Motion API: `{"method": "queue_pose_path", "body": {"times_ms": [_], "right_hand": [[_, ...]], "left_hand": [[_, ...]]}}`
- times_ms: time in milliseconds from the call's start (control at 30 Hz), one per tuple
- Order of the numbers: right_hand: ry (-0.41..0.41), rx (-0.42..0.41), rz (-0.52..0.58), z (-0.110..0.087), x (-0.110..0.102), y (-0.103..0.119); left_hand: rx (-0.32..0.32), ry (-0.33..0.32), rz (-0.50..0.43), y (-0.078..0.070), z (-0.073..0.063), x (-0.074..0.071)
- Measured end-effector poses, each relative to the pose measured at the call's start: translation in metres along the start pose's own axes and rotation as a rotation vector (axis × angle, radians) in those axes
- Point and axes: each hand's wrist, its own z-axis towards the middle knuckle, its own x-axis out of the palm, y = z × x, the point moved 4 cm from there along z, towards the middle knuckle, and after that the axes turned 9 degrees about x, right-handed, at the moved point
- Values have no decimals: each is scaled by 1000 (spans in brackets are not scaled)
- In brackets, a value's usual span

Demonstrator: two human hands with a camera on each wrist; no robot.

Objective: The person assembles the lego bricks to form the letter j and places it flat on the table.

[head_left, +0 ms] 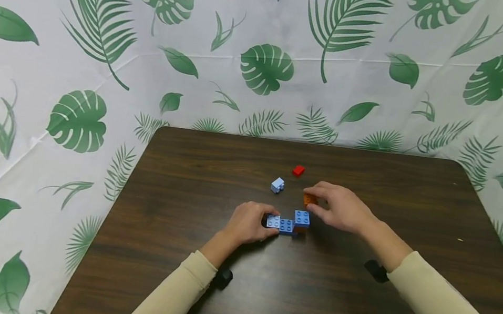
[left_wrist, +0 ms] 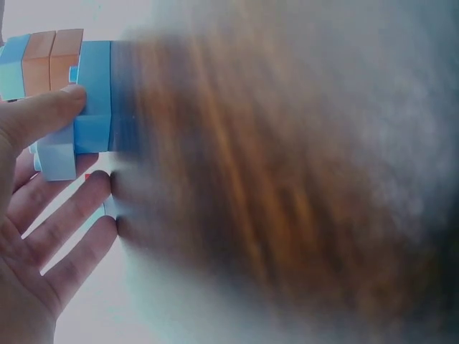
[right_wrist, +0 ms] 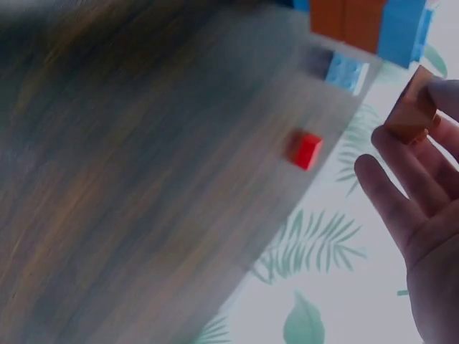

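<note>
My left hand point(head_left: 248, 222) grips the left end of a small toy-brick build, thumb and fingers around a pale blue brick point(head_left: 273, 221). A darker blue brick point(head_left: 286, 227) lies under and beside it. On the build's right end rises a stack of two orange bricks point(right_wrist: 346, 23), topped by a blue brick point(head_left: 302, 218). Just behind and right of this stack, my right hand point(head_left: 342, 207) pinches a loose orange brick point(right_wrist: 411, 111) between thumb and fingers. In the right wrist view that brick is tilted and apart from the stack.
Beyond the build, a loose pale blue brick point(head_left: 277, 185) lies on its side, and a red brick point(head_left: 298, 170) sits farther back. The dark wooden table point(head_left: 212, 167) ends at a leaf-patterned cloth point(head_left: 222, 87).
</note>
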Motion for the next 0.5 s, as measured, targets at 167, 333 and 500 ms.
{"method": "queue_pose_path", "body": {"times_ms": [167,333,500], "right_hand": [[12,-21,43,-5,-1,9],[18,-41,46,-9,-1,16],[47,-45,48,-10,1,20]], "left_hand": [[0,2,-16,1,0,1],[2,0,-21,0,0,0],[3,-4,-19,0,0,-1]]}}
